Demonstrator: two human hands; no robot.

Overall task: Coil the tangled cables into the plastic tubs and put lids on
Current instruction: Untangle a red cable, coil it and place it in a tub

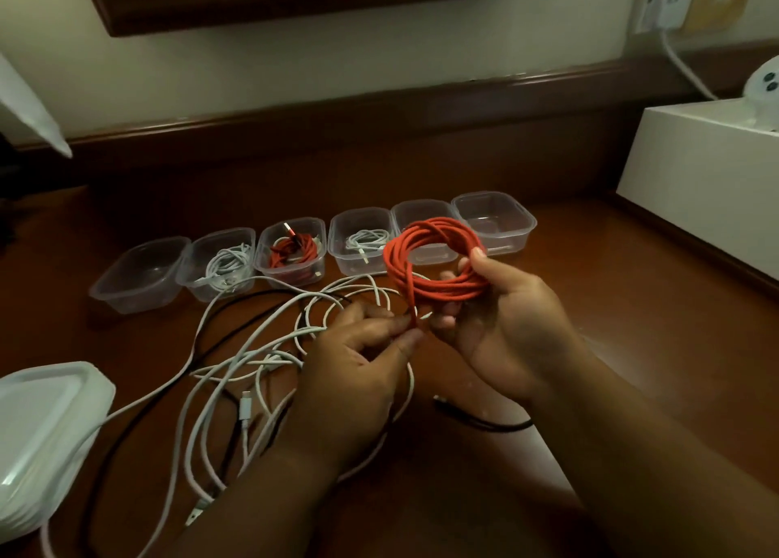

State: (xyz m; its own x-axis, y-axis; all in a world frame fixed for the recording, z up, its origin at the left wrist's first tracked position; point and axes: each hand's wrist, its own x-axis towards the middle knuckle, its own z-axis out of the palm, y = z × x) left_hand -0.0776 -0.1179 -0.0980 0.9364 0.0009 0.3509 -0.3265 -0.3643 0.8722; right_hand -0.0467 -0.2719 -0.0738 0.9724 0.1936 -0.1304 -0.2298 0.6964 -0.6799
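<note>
Red braided cable (434, 258) is held coiled above the tubs (493, 220) in the curled right hand (506, 325), its tail pinched by the left hand (362, 346) — judged light, limp, springy — best gripped across the bundled loops.

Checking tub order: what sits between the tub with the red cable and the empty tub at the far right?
Head view: two tubs. A tub holding a coiled white cable, then a tub partly hidden behind the red coil held in the right hand.

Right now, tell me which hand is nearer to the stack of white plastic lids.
Left. The left hand pinches the red cable's end just right of the white plastic lids; the right hand holds the red cable coil farther right.
</note>
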